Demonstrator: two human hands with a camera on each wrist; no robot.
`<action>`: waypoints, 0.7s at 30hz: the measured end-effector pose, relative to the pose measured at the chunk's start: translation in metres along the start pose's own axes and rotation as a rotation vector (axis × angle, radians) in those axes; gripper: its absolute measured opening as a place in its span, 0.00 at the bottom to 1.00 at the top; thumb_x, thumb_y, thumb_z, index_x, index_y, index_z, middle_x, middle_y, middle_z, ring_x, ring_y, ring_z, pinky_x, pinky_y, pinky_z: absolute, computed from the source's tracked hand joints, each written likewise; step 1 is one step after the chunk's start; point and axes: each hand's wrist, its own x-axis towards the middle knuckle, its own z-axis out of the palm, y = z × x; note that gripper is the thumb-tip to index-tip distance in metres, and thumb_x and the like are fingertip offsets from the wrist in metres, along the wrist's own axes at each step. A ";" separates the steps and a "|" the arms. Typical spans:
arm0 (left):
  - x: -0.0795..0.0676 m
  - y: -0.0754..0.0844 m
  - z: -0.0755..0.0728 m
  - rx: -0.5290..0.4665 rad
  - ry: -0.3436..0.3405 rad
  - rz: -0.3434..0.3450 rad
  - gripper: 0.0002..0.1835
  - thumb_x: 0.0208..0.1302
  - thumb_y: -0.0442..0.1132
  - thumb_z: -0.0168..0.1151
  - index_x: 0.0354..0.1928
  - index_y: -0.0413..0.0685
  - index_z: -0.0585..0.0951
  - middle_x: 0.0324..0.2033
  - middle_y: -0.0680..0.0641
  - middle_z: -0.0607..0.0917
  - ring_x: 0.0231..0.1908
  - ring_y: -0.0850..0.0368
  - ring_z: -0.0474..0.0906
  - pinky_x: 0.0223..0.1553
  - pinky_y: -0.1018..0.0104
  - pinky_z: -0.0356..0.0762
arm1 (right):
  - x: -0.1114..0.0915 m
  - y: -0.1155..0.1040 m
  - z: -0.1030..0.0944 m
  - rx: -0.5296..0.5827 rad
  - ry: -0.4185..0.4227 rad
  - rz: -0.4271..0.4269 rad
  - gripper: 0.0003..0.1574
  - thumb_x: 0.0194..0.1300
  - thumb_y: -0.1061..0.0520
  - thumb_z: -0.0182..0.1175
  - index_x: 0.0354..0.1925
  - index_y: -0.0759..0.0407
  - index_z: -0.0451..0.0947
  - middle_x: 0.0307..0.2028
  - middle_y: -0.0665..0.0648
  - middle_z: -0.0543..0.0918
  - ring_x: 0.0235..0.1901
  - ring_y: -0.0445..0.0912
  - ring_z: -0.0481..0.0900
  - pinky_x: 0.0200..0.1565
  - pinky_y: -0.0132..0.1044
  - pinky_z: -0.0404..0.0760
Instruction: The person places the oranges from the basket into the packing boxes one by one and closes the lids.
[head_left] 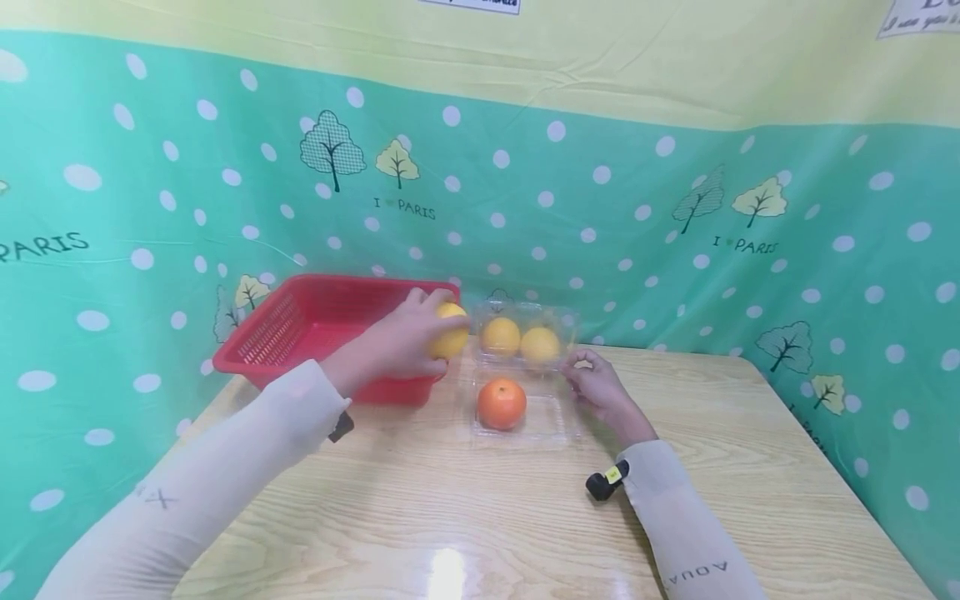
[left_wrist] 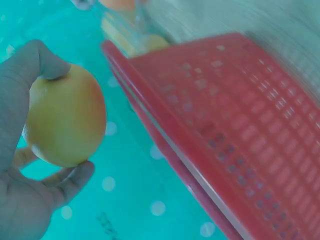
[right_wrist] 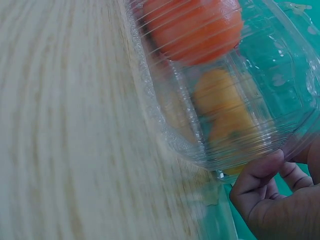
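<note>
My left hand (head_left: 405, 335) grips a round yellow-orange fruit (left_wrist: 67, 117), thumb on one side and fingertips on the other, at the right rim of the red basket (head_left: 258, 367). To the right lies a clear plastic clamshell container (head_left: 551, 417) with its lid raised at the back. One deep orange fruit (head_left: 502, 404) sits in its front part. Two yellow fruits (head_left: 500, 337) show through the plastic behind. With thumb and fingers, my right hand (head_left: 595, 387) pinches the container's edge at its right side; the fingertips are partly hidden in the right wrist view.
The red basket has slotted sides and stands on the left of the wooden table (head_left: 720, 467). Behind it all hangs a green curtain (head_left: 637, 250) with white dots and printed trees, close along the table's back edge.
</note>
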 end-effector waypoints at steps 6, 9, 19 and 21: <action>0.005 0.023 0.004 0.001 0.032 0.106 0.34 0.51 0.46 0.78 0.64 0.66 0.80 0.65 0.43 0.69 0.53 0.43 0.66 0.40 0.59 0.79 | 0.001 0.000 -0.002 0.022 -0.014 0.012 0.02 0.77 0.60 0.55 0.45 0.53 0.73 0.35 0.51 0.73 0.27 0.41 0.67 0.28 0.31 0.72; 0.009 0.033 0.008 0.001 0.042 0.156 0.34 0.52 0.49 0.79 0.64 0.66 0.80 0.65 0.43 0.70 0.56 0.42 0.66 0.43 0.58 0.80 | 0.002 0.001 -0.002 0.016 -0.004 0.010 0.02 0.77 0.60 0.56 0.44 0.52 0.72 0.34 0.51 0.73 0.27 0.41 0.67 0.28 0.31 0.72; 0.026 0.058 0.032 -0.012 0.037 0.232 0.34 0.53 0.48 0.75 0.66 0.70 0.78 0.66 0.43 0.69 0.60 0.44 0.65 0.47 0.56 0.80 | 0.003 0.003 -0.001 0.007 0.002 -0.003 0.03 0.76 0.60 0.56 0.42 0.52 0.72 0.31 0.51 0.73 0.26 0.40 0.67 0.28 0.30 0.72; 0.030 0.063 0.037 -0.005 0.026 0.234 0.36 0.55 0.49 0.74 0.68 0.74 0.76 0.66 0.45 0.69 0.60 0.46 0.65 0.46 0.59 0.79 | 0.002 0.003 -0.001 0.005 0.008 0.002 0.03 0.76 0.59 0.56 0.42 0.52 0.72 0.29 0.50 0.73 0.25 0.40 0.67 0.27 0.30 0.71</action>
